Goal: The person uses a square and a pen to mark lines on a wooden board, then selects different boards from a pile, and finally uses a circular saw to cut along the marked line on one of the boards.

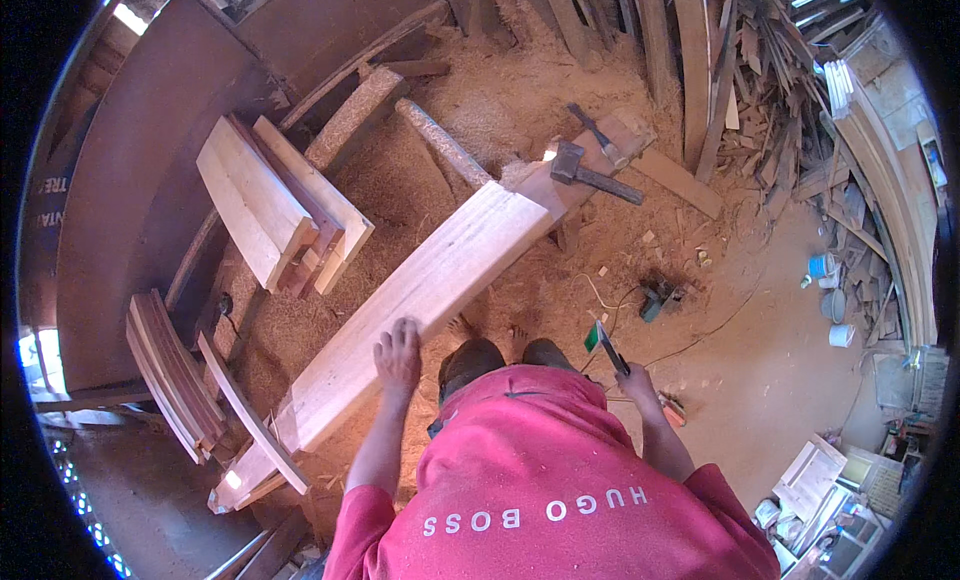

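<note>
A long, thick pale plank (425,280) lies diagonally across a low workbench, running from lower left to upper right. My left hand (398,355) rests on its near edge, fingers laid over the wood, not gripping it. Off to the right, my right hand (637,382) is closed around a dark, narrow tool (611,349); a green part shows beside its upper end, and its exact kind is unclear. Past the plank's far end, a mallet (592,172) with a dark head lies on the bench, next to a chisel-like tool (592,128).
Stacked boards (265,205) stand at the left, and curved pieces (172,375) lie nearer. A corded power tool (657,298) sits on the shavings-covered floor (740,330). Scrap wood (775,110) is heaped at the far right, above small buckets (832,302). My bare feet stand beside the plank.
</note>
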Demonstrator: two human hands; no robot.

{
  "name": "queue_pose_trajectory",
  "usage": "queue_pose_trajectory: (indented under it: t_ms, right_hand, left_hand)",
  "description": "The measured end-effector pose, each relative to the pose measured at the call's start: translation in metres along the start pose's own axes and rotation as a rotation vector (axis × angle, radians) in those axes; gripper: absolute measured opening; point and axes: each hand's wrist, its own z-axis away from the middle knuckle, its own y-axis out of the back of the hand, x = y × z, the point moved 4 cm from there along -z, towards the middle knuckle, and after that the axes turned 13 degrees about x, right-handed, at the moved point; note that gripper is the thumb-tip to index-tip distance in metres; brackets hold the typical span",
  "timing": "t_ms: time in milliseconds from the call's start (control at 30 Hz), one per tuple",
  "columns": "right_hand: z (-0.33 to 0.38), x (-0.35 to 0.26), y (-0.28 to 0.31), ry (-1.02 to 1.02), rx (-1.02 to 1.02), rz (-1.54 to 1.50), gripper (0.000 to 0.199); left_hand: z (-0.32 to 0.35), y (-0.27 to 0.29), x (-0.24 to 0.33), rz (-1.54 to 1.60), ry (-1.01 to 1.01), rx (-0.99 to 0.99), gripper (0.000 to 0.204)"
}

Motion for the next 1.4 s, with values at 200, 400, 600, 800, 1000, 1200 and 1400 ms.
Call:
queue_pose_trajectory:
  t_ms: [200, 400, 600, 800, 1000, 1200, 1400]
  right_hand:
    - [0.018, 0.032, 0.017, -0.070, 0.015, 0.024, 0.030]
    - [0.010, 0.023, 0.048, -0.056, 0.186, 0.081, 0.029]
    - [-0.002, -0.035, 0.055, 0.034, 0.486, -0.010, 0.035]
    - [0.009, -0.059, 0.078, -0.117, 0.657, -0.007, 0.037]
    - [0.011, -0.084, 0.093, -0.121, 0.674, 0.042, 0.038]
    - [-0.026, -0.123, 0.113, -0.037, 0.793, 0.088, 0.035]
    - [-0.107, -0.261, 0.173, 0.183, 0.748, 0.083, 0.039]
  left_hand:
    - [0.045, -0.042, 0.034, 0.082, 0.024, -0.086, 0.047]
    - [0.065, -0.039, 0.026, 0.224, 0.094, -0.176, 0.055]
    - [0.239, -0.070, -0.165, -0.320, 0.391, -0.057, 0.071]
    - [0.284, -0.046, -0.210, -0.089, 1.670, -0.170, 0.092]
    - [0.301, -0.069, -0.229, 0.543, 1.770, 0.108, 0.084]
    - [0.261, -0.066, -0.238, 0.089, 1.522, -0.118, 0.094]
    - [0.242, -0.080, -0.241, 0.458, 1.707, -0.309, 0.102]
